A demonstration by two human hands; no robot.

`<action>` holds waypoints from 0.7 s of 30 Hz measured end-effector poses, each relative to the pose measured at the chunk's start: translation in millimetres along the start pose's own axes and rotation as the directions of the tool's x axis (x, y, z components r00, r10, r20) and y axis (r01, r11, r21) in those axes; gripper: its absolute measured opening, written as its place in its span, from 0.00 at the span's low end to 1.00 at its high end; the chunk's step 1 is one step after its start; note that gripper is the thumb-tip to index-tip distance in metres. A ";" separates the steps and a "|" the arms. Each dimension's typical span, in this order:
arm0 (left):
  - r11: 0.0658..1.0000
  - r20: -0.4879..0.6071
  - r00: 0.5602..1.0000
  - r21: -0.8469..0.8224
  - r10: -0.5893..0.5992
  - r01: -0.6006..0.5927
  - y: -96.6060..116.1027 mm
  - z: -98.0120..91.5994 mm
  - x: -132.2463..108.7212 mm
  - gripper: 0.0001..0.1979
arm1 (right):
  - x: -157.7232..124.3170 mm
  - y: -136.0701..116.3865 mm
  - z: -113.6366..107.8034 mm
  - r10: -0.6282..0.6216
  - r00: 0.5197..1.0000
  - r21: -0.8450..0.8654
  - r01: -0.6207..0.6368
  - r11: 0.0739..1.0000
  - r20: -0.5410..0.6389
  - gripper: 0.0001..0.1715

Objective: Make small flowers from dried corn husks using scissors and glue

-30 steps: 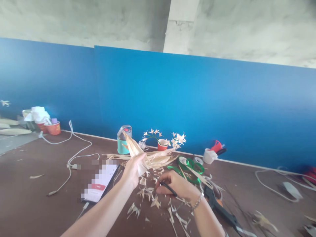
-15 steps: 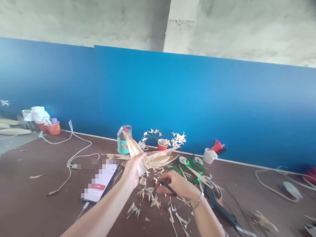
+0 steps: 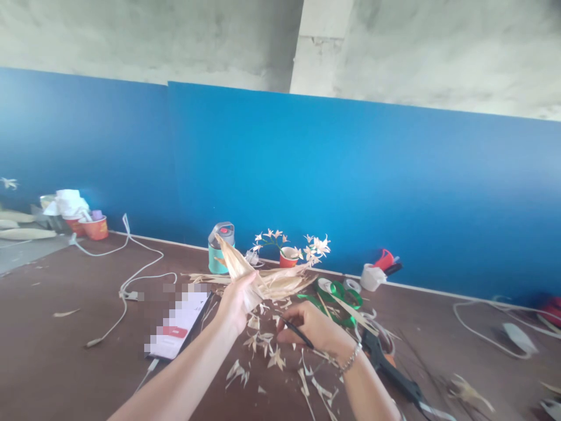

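Note:
My left hand (image 3: 236, 305) is closed round a dry, pale corn husk (image 3: 233, 257) that points up and to the left. My right hand (image 3: 312, 328) pinches a thin dark tool (image 3: 294, 331), its tip aimed at the base of the husk. Small husk flowers and trimmings (image 3: 266, 345) lie on the brown table (image 3: 65, 362) under both hands. A heap of loose husks (image 3: 284, 280) lies just behind my left hand.
A phone (image 3: 177, 324) lies left of my left arm, with white cables (image 3: 131, 275) beyond it. Black scissors (image 3: 390, 368) lie to the right. Green ribbon rolls (image 3: 339, 292), a teal flask (image 3: 218, 248), a red cup of husk flowers (image 3: 288, 255) and a white cup (image 3: 372, 276) stand by the blue wall.

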State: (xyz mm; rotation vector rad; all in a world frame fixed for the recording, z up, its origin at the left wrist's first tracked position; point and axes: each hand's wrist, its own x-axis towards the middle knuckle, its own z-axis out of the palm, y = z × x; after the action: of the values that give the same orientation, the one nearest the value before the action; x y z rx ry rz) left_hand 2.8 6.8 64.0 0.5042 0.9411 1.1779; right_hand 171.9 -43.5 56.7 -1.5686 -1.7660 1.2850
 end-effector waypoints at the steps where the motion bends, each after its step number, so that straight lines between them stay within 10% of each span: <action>1: 1.000 0.002 1.000 -0.006 0.002 -0.002 0.1 0.3 -0.4 0.15 | 0.2 0.0 -0.1 0.003 1.000 0.002 -0.003 1.000 0.000 0.19; 21: 0.996 -0.015 1.000 -0.083 0.014 -0.015 -3.9 0.9 0.1 0.14 | 0.9 -5.8 6.2 0.027 0.999 0.050 -0.026 0.998 -0.022 0.18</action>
State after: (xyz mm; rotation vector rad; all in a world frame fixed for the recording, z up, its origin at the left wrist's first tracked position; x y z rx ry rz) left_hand 5.7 5.6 61.5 0.4370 0.8986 1.2299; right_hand 163.7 -44.4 58.5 -1.5780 -1.6922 1.3080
